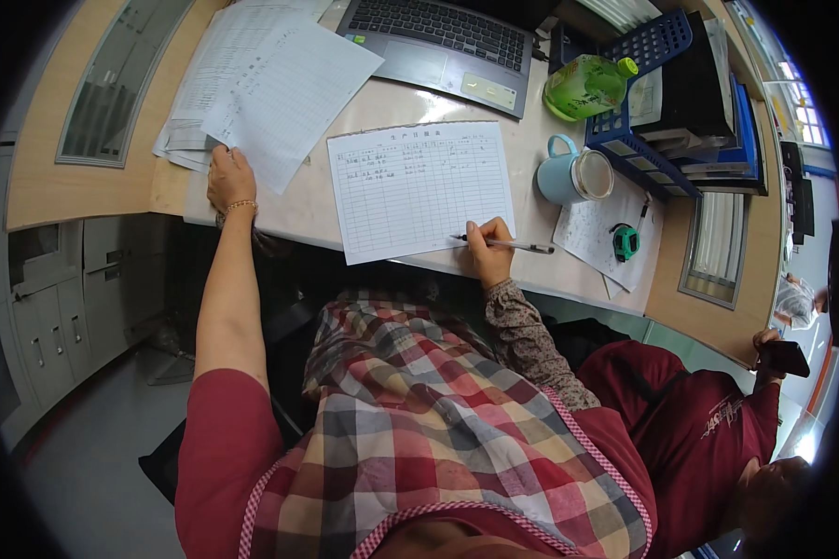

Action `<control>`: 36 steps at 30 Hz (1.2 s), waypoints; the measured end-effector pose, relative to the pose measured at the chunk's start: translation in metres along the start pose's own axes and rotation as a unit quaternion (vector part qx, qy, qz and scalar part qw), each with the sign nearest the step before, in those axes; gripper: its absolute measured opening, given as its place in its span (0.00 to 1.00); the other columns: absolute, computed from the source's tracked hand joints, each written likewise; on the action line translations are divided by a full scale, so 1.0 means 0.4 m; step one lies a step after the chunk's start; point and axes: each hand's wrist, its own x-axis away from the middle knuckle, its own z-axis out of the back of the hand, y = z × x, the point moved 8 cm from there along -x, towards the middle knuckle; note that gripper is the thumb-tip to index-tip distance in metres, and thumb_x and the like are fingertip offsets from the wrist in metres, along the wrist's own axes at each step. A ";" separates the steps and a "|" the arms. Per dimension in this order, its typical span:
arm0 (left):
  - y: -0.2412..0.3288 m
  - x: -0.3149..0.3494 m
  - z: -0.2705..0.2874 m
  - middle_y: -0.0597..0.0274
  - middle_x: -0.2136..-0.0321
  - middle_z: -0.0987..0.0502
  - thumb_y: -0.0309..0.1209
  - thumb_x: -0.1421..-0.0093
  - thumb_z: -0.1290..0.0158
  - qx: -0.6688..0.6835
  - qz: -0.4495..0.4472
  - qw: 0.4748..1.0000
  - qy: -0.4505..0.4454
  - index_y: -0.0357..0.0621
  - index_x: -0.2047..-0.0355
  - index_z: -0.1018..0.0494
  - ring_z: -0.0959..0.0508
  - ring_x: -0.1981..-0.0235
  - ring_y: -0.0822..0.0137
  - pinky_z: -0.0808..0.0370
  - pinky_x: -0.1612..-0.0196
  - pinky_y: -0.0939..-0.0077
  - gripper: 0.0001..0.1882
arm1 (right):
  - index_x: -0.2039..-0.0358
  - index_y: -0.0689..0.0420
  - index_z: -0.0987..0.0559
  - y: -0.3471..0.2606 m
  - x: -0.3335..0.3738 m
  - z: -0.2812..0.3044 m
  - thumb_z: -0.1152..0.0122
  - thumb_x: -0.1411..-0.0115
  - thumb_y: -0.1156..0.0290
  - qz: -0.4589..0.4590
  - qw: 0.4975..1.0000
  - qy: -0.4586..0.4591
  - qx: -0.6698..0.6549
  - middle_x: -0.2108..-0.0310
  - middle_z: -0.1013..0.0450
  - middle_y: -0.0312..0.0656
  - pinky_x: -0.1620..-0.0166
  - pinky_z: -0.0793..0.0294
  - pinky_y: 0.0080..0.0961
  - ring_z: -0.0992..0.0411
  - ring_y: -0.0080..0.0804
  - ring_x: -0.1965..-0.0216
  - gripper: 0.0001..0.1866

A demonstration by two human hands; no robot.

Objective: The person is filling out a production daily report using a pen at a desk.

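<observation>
My right hand (490, 252) grips a pen (531, 247), its tip at the lower right of a printed form (419, 210) lying on the desk. Handwriting fills the form's top rows; the lower rows look blank. At the desk's left front edge, my left hand (230, 181) has its fingers curled at the lower corner of a loose sheet (294, 102), which overlaps a pile of papers (196, 107). Whether those fingers pinch the sheet or only rest on it is hard to make out.
Behind the form stands an open laptop (438, 47). To the right are a light blue mug (559, 177), a green bottle (585, 88), a blue file basket (625, 149) with folders, and a green tape measure (625, 242) on papers. A person in dark red (690, 401) holds a phone (785, 358) at far right.
</observation>
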 end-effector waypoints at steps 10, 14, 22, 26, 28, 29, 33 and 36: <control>0.026 -0.007 -0.016 0.56 0.67 0.26 0.40 0.41 0.56 -0.012 -0.019 1.000 0.013 0.46 0.63 0.36 0.26 0.64 0.53 0.30 0.65 0.57 0.12 | 0.83 0.56 0.36 0.035 -0.050 0.006 0.40 0.45 0.65 -0.048 0.997 0.008 -0.065 0.88 0.38 0.30 0.82 0.43 0.15 0.41 0.15 0.86 0.17; 0.022 -0.013 -0.018 0.56 0.68 0.26 0.40 0.42 0.55 -0.005 -0.021 1.000 0.017 0.47 0.64 0.36 0.26 0.64 0.53 0.30 0.66 0.56 0.12 | 0.84 0.53 0.35 0.023 -0.060 -0.028 0.44 0.43 0.56 -0.139 0.984 -0.058 -0.100 0.89 0.40 0.30 0.86 0.46 0.16 0.44 0.17 0.90 0.19; 0.016 -0.013 -0.016 0.57 0.68 0.26 0.40 0.42 0.55 0.001 -0.021 0.999 0.032 0.47 0.63 0.36 0.26 0.64 0.54 0.30 0.66 0.57 0.11 | 0.84 0.53 0.35 0.011 0.023 -0.197 0.51 0.41 0.50 -0.329 0.901 -0.270 -0.086 0.93 0.45 0.31 0.90 0.55 0.16 0.50 0.18 0.94 0.23; 0.022 -0.017 -0.015 0.58 0.68 0.26 0.40 0.42 0.55 -0.008 -0.017 1.000 0.024 0.47 0.63 0.36 0.26 0.64 0.54 0.30 0.66 0.57 0.12 | 0.83 0.53 0.38 -0.009 0.108 -0.278 0.56 0.38 0.55 -0.441 0.769 -0.330 -0.325 0.93 0.48 0.30 0.92 0.61 0.13 0.55 0.16 0.94 0.20; 0.018 -0.021 -0.021 0.58 0.68 0.26 0.40 0.42 0.56 -0.002 -0.015 1.000 0.023 0.48 0.63 0.36 0.26 0.64 0.54 0.30 0.65 0.57 0.12 | 0.83 0.52 0.38 -0.002 0.143 -0.301 0.54 0.39 0.54 -0.459 0.741 -0.334 -0.358 0.93 0.49 0.30 0.92 0.60 0.15 0.56 0.17 0.95 0.20; 0.017 -0.025 -0.024 0.58 0.67 0.26 0.40 0.41 0.56 0.003 -0.015 1.000 0.021 0.48 0.63 0.36 0.26 0.64 0.54 0.30 0.65 0.57 0.12 | 0.81 0.52 0.38 0.005 0.156 -0.299 0.52 0.39 0.55 -0.454 0.758 -0.342 -0.321 0.93 0.49 0.29 0.91 0.60 0.14 0.56 0.16 0.94 0.19; 0.021 -0.026 -0.023 0.58 0.67 0.26 0.41 0.41 0.57 -0.001 -0.022 0.999 0.032 0.48 0.63 0.36 0.26 0.64 0.54 0.30 0.65 0.57 0.12 | 0.79 0.51 0.37 -0.032 0.169 -0.289 0.48 0.41 0.59 -0.436 0.782 -0.329 -0.300 0.92 0.47 0.28 0.89 0.57 0.14 0.54 0.15 0.92 0.15; 0.023 -0.032 -0.032 0.58 0.67 0.26 0.41 0.41 0.57 0.005 -0.015 1.000 0.013 0.47 0.62 0.36 0.26 0.63 0.54 0.30 0.64 0.58 0.13 | 0.77 0.51 0.37 0.003 0.147 -0.284 0.47 0.41 0.60 -0.424 0.808 -0.307 -0.272 0.90 0.45 0.29 0.89 0.55 0.14 0.52 0.16 0.91 0.14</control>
